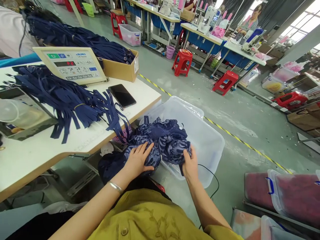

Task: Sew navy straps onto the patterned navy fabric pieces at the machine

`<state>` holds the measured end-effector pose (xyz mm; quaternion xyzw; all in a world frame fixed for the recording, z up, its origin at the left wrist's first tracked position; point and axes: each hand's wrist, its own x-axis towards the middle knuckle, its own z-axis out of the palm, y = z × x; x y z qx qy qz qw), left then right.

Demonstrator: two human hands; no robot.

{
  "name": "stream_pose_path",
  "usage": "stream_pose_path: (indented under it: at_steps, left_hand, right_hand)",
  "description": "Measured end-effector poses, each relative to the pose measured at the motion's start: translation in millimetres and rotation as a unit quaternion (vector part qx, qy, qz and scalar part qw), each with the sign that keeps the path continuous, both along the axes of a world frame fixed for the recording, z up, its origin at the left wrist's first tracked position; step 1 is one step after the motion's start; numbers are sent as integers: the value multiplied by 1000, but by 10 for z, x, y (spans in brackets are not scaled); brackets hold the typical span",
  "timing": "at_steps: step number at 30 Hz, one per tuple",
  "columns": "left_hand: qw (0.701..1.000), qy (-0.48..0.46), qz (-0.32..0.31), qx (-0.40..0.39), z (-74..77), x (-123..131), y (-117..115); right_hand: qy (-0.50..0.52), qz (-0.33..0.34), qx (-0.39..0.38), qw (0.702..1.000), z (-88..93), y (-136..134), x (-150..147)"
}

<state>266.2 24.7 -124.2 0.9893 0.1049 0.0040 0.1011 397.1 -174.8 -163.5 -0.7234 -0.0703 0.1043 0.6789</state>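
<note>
One splayed left hand (137, 160) is resting on your navy garments (175, 150); your right hand (190, 166) is gripping an edge, so avoid snagging.

Some fingers of the right hand (190, 165) are hidden behind the navy clothes (172, 130), and part of that pile is covered by the left hand (137, 161). The clothes in turn hide a portion of the plastic bin (207, 150). The left edge of the view cuts off the surface (22, 166) and the tray (37, 128), while the bottom edge crops the shirt (155, 216). Small print on the control panel (75, 66) is unreadable. The person (251, 23) by the far machines (252, 41) is too small and blurred for detail.
</note>
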Motion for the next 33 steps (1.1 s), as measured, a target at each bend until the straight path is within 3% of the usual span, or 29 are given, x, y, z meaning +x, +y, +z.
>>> stream_pose_path:
  at_steps: [2,5,7,9,13,17,21,24,26,28,31,33]
  left_hand:
    - [1000,8,14,6,-186,-38,65]
    - [1000,15,15,8,-289,-118,140]
    - [1000,16,9,6,-288,-138,147]
    - [1000,14,9,6,-275,-128,131]
    - [1000,10,15,3,-255,-90,99]
    - [1000,7,9,-9,-244,-124,140]
    - [1000,8,-4,-21,-233,-164,202]
    - [1000,12,-10,-23,-219,-153,230]
    - [999,15,-19,-27,-207,-142,250]
    - [999,17,-27,-31,-196,-141,274]
    - [999,15,-34,-36,-185,-159,298]
    - [999,12,-34,-38,-178,-173,288]
  right_hand:
    - [0,-26,-50,998,-154,-73,160]
    - [-29,-27,-114,993,-220,-177,305]
    - [-81,-41,-135,987,-98,-203,319]
    - [-195,-18,-173,965,115,-150,289]
    - [-403,205,-279,847,455,202,208]
    - [-495,312,-284,760,418,468,110]
    - [-555,456,-208,664,262,275,-60]
    - [-537,552,-213,601,214,50,-192]
    - [-517,560,-227,606,241,-22,-252]
    - [-502,508,-228,662,318,-15,-263]
    - [-483,345,-228,772,483,96,-164]
    - [-488,281,-257,786,589,201,-33]
